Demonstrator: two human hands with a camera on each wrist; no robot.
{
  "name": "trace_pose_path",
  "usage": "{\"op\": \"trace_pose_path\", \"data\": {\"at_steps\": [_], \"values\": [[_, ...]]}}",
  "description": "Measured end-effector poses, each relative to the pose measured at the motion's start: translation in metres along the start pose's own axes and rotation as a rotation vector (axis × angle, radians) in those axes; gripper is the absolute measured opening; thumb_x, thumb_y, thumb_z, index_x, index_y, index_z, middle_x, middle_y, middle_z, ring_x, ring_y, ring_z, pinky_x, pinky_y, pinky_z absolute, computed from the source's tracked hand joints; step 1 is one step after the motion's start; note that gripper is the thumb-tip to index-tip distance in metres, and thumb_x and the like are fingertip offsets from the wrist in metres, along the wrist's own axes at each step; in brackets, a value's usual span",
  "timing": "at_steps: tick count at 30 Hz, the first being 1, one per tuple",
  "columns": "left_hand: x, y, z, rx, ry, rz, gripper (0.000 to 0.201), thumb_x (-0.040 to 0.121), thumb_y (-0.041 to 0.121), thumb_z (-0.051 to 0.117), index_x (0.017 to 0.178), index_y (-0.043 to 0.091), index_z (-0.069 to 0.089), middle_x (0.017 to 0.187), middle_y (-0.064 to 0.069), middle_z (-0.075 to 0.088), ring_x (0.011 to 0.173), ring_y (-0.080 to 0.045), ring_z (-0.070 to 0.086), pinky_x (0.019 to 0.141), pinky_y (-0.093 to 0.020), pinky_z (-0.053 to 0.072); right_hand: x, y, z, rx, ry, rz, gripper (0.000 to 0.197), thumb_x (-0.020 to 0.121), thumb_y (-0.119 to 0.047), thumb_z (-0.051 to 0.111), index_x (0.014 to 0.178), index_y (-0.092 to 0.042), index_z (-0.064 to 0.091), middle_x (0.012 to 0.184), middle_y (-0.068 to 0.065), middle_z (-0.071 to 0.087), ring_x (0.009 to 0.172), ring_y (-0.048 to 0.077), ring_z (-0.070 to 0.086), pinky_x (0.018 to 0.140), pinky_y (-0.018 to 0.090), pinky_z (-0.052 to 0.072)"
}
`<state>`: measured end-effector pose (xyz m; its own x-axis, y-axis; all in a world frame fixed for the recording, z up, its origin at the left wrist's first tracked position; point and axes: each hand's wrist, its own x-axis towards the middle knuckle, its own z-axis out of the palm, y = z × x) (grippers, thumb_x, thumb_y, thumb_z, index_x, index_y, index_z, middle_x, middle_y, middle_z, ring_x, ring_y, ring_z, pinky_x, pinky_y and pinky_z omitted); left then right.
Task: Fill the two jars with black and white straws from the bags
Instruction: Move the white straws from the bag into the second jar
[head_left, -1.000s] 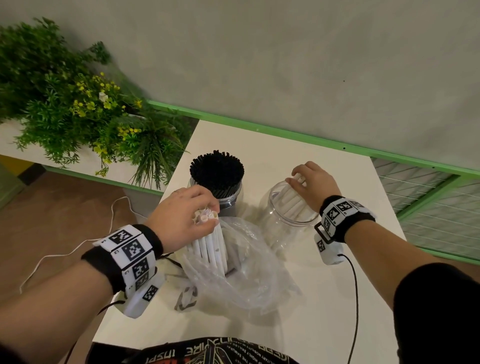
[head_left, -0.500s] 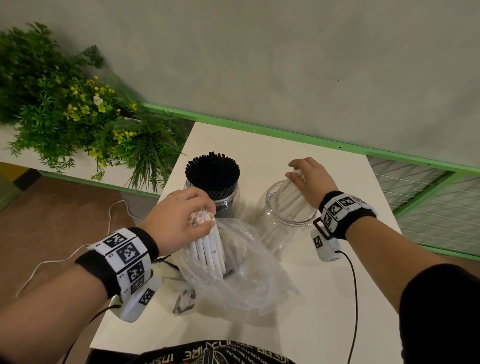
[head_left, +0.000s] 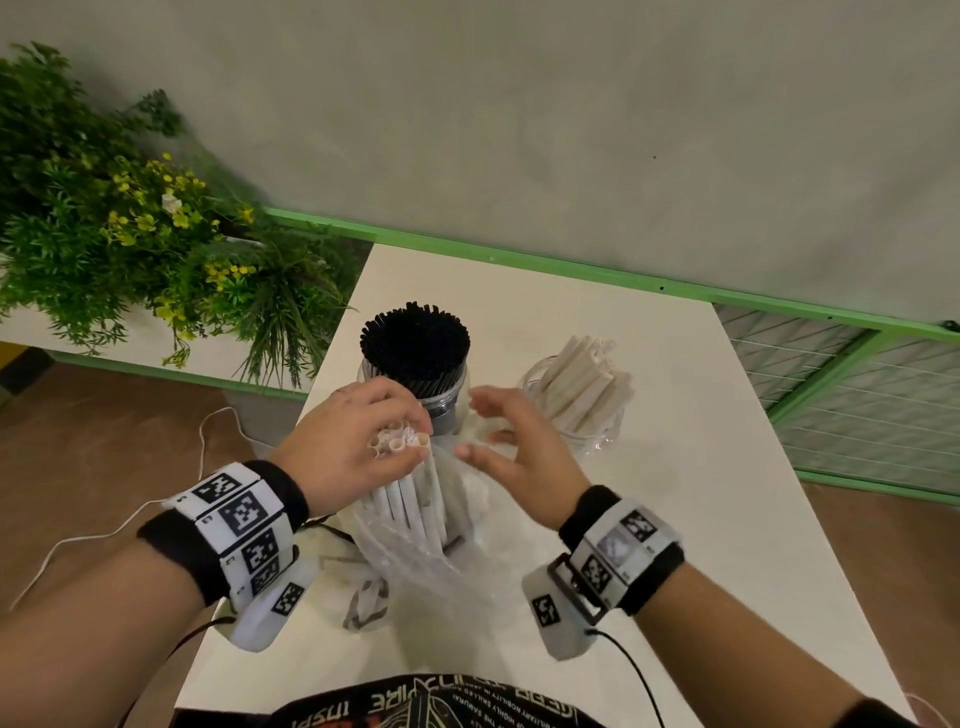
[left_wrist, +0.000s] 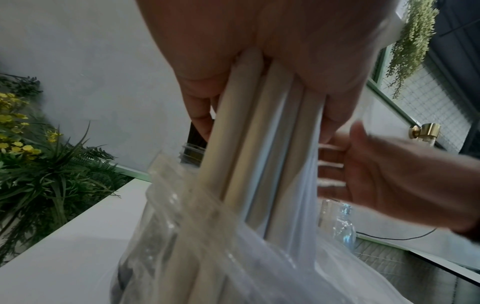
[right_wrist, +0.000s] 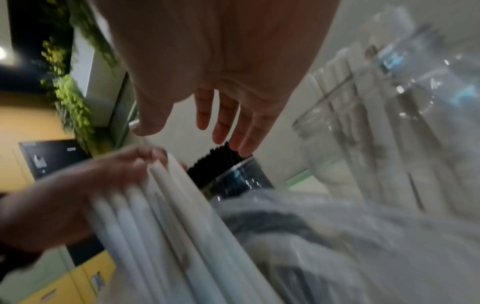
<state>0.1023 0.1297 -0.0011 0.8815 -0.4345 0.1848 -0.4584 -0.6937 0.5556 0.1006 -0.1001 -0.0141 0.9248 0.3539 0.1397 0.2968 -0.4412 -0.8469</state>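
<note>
My left hand grips the tops of a bundle of white straws that stands upright in a clear plastic bag on the white table. The same bundle of white straws fills the left wrist view. My right hand hovers open just right of the bundle, fingers spread, holding nothing. Behind the hands, a clear jar is packed with black straws. To its right a second clear jar holds several white straws leaning to the right.
A green plant with yellow flowers stands left of the table. A green-framed wire panel runs along the right. A crumpled empty bag lies near the table's front left. A white cable trails on the brown floor.
My right hand has left the white straws in the right jar and come back toward the bag. The left hand keeps its grip on the bundle.
</note>
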Motion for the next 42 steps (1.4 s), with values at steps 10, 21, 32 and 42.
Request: {"op": "trace_pose_path", "data": {"at_steps": [10,21,32,42], "values": [[-0.004,0.007,0.006,-0.085,0.047,0.039,0.03,0.079,0.052,0.053,0.106,0.039,0.06,0.107,0.026,0.055,0.101,0.0,0.05,0.087,-0.024,0.039,-0.001,0.007,0.034,0.03,-0.164,0.116,0.066,0.081,-0.032,0.076,0.138,-0.024,0.043,0.129,-0.005,0.057,0.119,0.008,0.051,0.098,0.028,0.044],[-0.007,0.012,0.007,-0.129,0.067,-0.063,0.048,0.073,0.055,0.05,0.119,0.045,0.043,0.102,0.028,0.056,0.103,0.002,0.046,0.086,-0.011,0.033,-0.002,0.001,0.048,0.284,0.021,0.12,0.026,0.083,-0.023,0.072,0.107,-0.017,0.063,0.102,0.005,0.069,0.095,0.021,0.066,0.085,0.044,0.054],[-0.005,0.009,0.013,-0.195,0.086,-0.105,0.061,0.075,0.033,0.066,0.123,0.046,0.03,0.104,0.021,0.055,0.101,-0.005,0.052,0.084,-0.021,0.037,0.002,-0.006,0.055,0.348,0.129,0.145,0.041,0.074,-0.008,0.067,0.11,-0.021,0.053,0.094,-0.002,0.065,0.09,0.02,0.064,0.081,0.039,0.054],[-0.003,0.007,0.014,-0.157,0.082,-0.104,0.064,0.08,0.023,0.067,0.132,0.039,0.033,0.103,0.021,0.055,0.103,-0.007,0.05,0.088,-0.021,0.034,0.001,-0.008,0.06,0.326,0.185,0.113,0.055,0.075,-0.008,0.073,0.122,-0.023,0.048,0.103,-0.004,0.065,0.092,0.008,0.065,0.084,0.031,0.054]]}}
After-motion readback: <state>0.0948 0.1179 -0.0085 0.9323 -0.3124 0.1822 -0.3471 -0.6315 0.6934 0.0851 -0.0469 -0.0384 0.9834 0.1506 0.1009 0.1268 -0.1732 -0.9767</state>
